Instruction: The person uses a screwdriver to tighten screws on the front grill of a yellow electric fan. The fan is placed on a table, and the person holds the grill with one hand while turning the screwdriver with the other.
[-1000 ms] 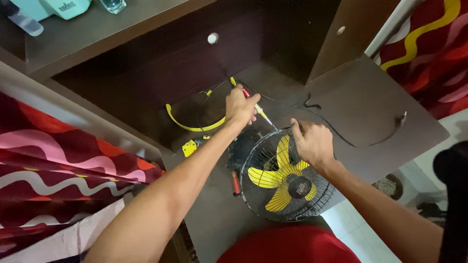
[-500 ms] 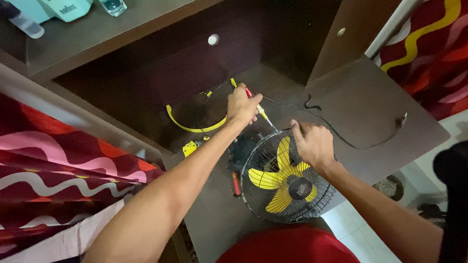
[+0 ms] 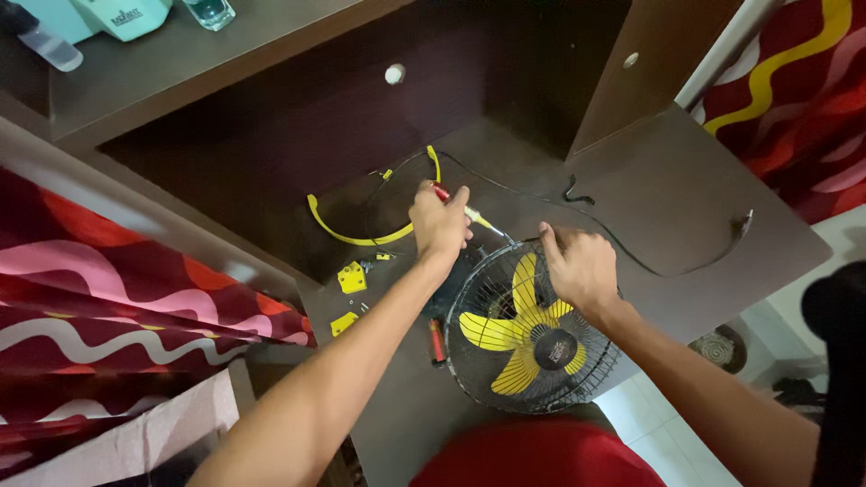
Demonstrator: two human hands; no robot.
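A screwdriver with a red and yellow handle (image 3: pixel 465 213) is gripped in the closed left hand (image 3: pixel 439 223), its tip aimed at the top rim of a round black wire fan guard with yellow blades (image 3: pixel 528 329), which lies on the dark brown tabletop (image 3: pixel 686 198). The rim is pinched by the right hand (image 3: pixel 580 268). A curved yellow plastic strip (image 3: pixel 352 236) lies just beyond.

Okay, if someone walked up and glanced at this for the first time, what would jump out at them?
The yellow-bladed fan in its black wire cage, lying on the dark desk at centre. The left hand holds a screwdriver angled toward the cage's top edge, which the right hand steadies. Loose yellow parts lie to the left.
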